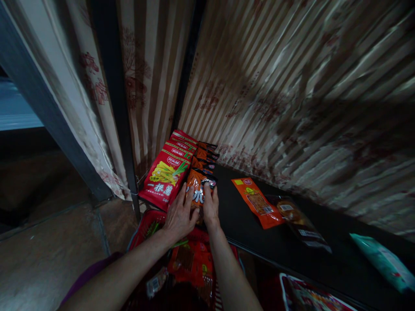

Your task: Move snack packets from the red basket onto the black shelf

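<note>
An orange and black snack packet with large white lettering lies at the front of an overlapping row of similar packets. My left hand rests on its left side, fingers stretched forward and thumb toward the middle. On the right side lies my right hand, its fingers extended flat over the shiny wrapper. The packet's near end is partly hidden by my hands. Close to my left hand, red snack bags with yellow sticks pictured on them overlap in a neighbouring row.
The black shelf also carries an orange packet, a dark brown packet and a teal packet. Beneath my arms stands a red basket of packets. Striped curtains hang behind, with a dark metal post at left.
</note>
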Available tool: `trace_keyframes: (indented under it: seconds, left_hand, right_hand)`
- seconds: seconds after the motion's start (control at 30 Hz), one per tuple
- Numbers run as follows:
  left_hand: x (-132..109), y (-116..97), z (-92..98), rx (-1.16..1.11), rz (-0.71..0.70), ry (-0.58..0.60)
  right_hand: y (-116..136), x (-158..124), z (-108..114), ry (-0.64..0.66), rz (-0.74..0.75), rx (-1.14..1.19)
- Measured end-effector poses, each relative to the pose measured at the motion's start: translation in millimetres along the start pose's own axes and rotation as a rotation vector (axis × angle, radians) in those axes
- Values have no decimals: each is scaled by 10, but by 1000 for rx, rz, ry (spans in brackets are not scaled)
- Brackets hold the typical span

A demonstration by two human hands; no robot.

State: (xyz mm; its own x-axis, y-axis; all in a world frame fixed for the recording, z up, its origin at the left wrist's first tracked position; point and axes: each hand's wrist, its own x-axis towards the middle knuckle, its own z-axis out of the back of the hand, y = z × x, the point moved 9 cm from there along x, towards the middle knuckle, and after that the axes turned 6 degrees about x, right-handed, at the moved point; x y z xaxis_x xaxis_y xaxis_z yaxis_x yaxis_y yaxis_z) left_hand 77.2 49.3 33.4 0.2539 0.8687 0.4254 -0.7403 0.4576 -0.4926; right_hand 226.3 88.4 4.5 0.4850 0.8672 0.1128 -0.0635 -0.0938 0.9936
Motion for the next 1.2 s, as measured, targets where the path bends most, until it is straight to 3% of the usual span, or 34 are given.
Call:
trace_keyframes:
  seconds: [1.0,1.2]
  left_hand:
    - [95,11,8,25,-20,-68]
    - [53,-93,119,98,-105,-175]
  right_hand:
    - [141,51,-84,-52,-18,-169]
    - [211,29,-85,-63,-10,-207]
